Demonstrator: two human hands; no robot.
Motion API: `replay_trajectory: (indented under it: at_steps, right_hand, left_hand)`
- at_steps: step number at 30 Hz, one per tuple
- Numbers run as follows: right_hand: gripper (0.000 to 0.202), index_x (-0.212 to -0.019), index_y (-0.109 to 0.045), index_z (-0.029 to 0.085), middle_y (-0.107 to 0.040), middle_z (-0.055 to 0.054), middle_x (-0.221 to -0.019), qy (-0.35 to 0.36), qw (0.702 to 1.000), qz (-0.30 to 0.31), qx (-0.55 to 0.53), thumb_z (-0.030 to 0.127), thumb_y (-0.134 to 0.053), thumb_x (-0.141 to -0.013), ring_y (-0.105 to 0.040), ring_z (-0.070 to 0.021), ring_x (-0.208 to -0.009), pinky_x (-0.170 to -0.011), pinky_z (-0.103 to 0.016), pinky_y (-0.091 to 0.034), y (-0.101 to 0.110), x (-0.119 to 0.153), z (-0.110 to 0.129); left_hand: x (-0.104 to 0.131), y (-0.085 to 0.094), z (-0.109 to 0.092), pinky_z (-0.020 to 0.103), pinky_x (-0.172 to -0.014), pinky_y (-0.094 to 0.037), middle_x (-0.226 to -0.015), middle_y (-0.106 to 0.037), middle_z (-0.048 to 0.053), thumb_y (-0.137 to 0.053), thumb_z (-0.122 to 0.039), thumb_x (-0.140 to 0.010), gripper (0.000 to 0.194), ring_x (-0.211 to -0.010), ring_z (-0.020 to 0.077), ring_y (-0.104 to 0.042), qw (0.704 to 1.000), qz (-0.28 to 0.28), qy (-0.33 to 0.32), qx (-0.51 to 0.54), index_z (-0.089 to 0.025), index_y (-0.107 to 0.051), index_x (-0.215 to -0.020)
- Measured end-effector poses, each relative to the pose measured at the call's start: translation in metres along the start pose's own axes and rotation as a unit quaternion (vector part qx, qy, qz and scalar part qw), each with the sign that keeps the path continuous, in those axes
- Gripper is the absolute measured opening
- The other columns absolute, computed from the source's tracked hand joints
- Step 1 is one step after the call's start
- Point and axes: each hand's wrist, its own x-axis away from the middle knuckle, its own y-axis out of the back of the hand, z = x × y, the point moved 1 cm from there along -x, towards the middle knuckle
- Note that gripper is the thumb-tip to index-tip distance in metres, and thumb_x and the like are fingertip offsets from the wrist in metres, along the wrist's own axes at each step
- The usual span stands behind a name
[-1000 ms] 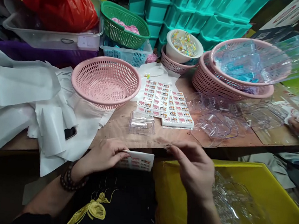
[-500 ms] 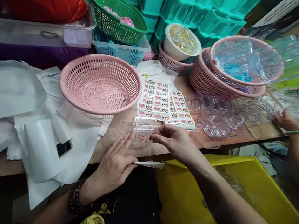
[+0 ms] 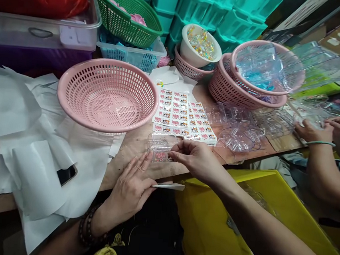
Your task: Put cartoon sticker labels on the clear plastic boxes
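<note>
Sticker point(image 3: 159, 156) sits against the near wall of the clear case point(image 3: 164, 140), case standing close to the front edge of the desk point(image 3: 134, 138), around mid-length. From my end, on the head cam, I read pink print on it; its right end is covered by fingers. I have the right hand point(image 3: 195, 158) coming in from the right, thumb and forefinger together, pinched on that right end. Can't tell from here whether the sticker is fully stuck down.

My left hand point(image 3: 131, 184) lies flat-ish: long fingers close together, tips on the case's lower left corner. Thumb side clamps a white sheet point(image 3: 168, 186), seen nearly edge-on, by the desk's front edge.

Right behind the case I see sticker sheets point(image 3: 173, 108), overlapping stacks, printed rows up. Pink basket point(image 3: 63, 89) to their left, towards the back; crumpled white paper point(image 3: 37, 175) fills the left part and hangs over the front edge, phone point(image 3: 67, 173) partly under it. Loose clear cases point(image 3: 239, 138) sit right of the sheets. Near the desk's right end: a co-worker's hands point(image 3: 310, 131) over more clear plastic. Yellow bin point(image 3: 252, 174) stands below the front edge, under my right forearm.
</note>
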Motion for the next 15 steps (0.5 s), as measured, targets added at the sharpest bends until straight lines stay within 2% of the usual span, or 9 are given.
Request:
replay_trajectory:
  at_steps: [4,8,12,15]
  right_hand:
    - [0.013,-0.07,-0.065,0.018,-0.065,0.0,-0.066,0.025,0.996,-0.028,0.077,0.027,-0.067,-0.079,-0.055,-0.0128,-0.059,-0.056,-0.025,-0.038,-0.002,0.003,0.008]
    - [0.015,-0.069,-0.061,0.02,-0.066,0.001,-0.066,0.058,0.982,-0.062,0.168,0.026,-0.07,-0.08,-0.056,-0.0133,-0.058,-0.056,-0.025,-0.037,-0.006,0.006,0.012]
    - [0.014,-0.079,-0.061,0.02,-0.069,-0.001,-0.075,0.085,0.959,-0.085,0.257,0.024,-0.073,-0.082,-0.062,-0.0159,-0.066,-0.06,-0.026,-0.04,-0.013,0.012,0.011]
    - [0.011,-0.091,-0.065,0.019,-0.07,-0.006,-0.089,0.122,0.929,-0.108,0.332,0.027,-0.071,-0.086,-0.065,-0.0193,-0.072,-0.061,-0.028,-0.042,-0.02,0.02,0.008]
  left_hand:
    - [0.0,-0.001,0.0,0.059,-0.116,-0.037,-0.161,-0.033,0.02,-0.058,-0.016,-0.094,0.014,-0.148,0.0348,-0.033,1.0,-0.009,-0.004,-0.015,-0.017,-0.071,-0.09]
    - [0.0,-0.003,0.0,0.058,-0.116,-0.036,-0.161,-0.033,0.019,-0.059,-0.016,-0.094,0.013,-0.149,0.0338,-0.032,0.999,-0.016,-0.007,-0.027,-0.018,-0.071,-0.089]
    - [0.001,-0.004,0.001,0.058,-0.118,-0.035,-0.162,-0.032,0.018,-0.058,-0.016,-0.094,0.013,-0.15,0.0334,-0.03,0.999,-0.012,-0.004,-0.037,-0.018,-0.071,-0.09]
    - [0.001,-0.006,0.002,0.058,-0.118,-0.033,-0.163,-0.031,0.015,-0.058,-0.017,-0.094,0.013,-0.15,0.0327,-0.029,0.999,-0.009,-0.002,-0.048,-0.019,-0.071,-0.093]
